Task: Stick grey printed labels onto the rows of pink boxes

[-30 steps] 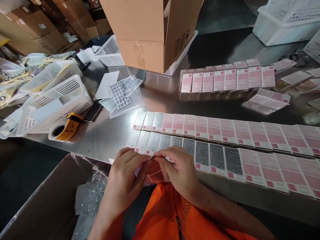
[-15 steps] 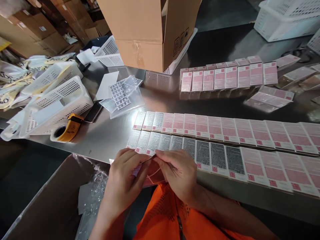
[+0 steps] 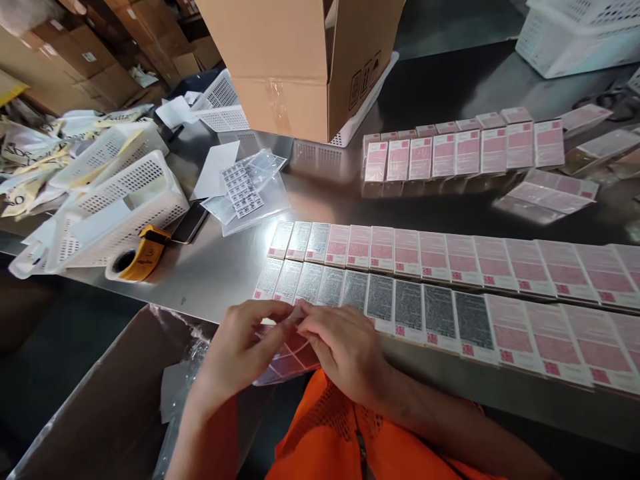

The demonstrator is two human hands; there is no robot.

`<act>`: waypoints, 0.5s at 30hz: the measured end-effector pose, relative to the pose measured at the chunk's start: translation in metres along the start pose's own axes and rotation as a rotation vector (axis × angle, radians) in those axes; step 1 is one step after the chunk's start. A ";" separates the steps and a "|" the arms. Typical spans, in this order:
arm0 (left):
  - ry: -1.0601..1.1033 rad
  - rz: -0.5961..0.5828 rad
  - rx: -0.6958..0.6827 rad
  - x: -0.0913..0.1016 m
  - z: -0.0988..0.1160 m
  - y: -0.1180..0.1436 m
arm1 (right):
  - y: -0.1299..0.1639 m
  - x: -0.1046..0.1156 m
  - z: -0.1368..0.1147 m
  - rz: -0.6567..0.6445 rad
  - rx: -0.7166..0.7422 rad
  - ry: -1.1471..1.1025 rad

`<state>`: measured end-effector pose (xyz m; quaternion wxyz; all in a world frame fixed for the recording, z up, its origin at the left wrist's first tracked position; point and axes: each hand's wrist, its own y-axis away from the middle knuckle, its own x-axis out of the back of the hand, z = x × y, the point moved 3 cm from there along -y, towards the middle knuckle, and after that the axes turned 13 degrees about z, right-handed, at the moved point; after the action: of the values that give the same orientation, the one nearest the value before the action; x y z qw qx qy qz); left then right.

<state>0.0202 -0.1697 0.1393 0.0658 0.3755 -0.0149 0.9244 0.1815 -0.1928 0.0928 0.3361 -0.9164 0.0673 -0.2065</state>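
Note:
A thin, glossy reddish sheet (image 3: pixel 289 360) with pale grid lines hangs below my fingers at the table's front edge. My left hand (image 3: pixel 250 343) is closed in a pinch near its upper edge. Against those fingertips, my right hand (image 3: pixel 347 347) is also pinched; a small pale piece shows where the fingers meet, partly hidden. Just beyond my hands lie two long rows of small flat boxes. Several boxes in the near row have dark, shiny panels (image 3: pixel 406 310), while others have pink printed faces (image 3: pixel 510 330).
A large cardboard box (image 3: pixel 280 100) stands at the back over a white basket. To the left are a perforated white basket (image 3: pixel 167 200), a yellow tape roll (image 3: pixel 145 257), a phone (image 3: pixel 190 222) and a black-and-white label sheet (image 3: pixel 243 190). Wrapped boxes (image 3: pixel 443 155) stand behind.
My fingers have shifted slightly left, still close together. More of the reddish gridded sheet shows below them, now tilted further left. The boxes on the table stay as they were.

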 end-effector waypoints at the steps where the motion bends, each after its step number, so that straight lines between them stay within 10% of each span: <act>1: 0.027 -0.052 0.054 0.001 -0.004 -0.003 | 0.001 -0.002 0.000 -0.015 0.030 0.010; 10: -0.009 -0.187 0.221 0.006 -0.052 -0.025 | 0.012 -0.012 -0.007 -0.356 0.284 0.100; 15: 0.109 -0.241 0.220 0.031 -0.083 -0.043 | -0.014 0.019 -0.021 -0.454 0.249 -0.269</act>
<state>-0.0541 -0.1176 0.1003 0.1352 0.3287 0.1352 0.9249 0.1894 -0.1999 0.1224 0.3973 -0.8788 -0.2106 -0.1596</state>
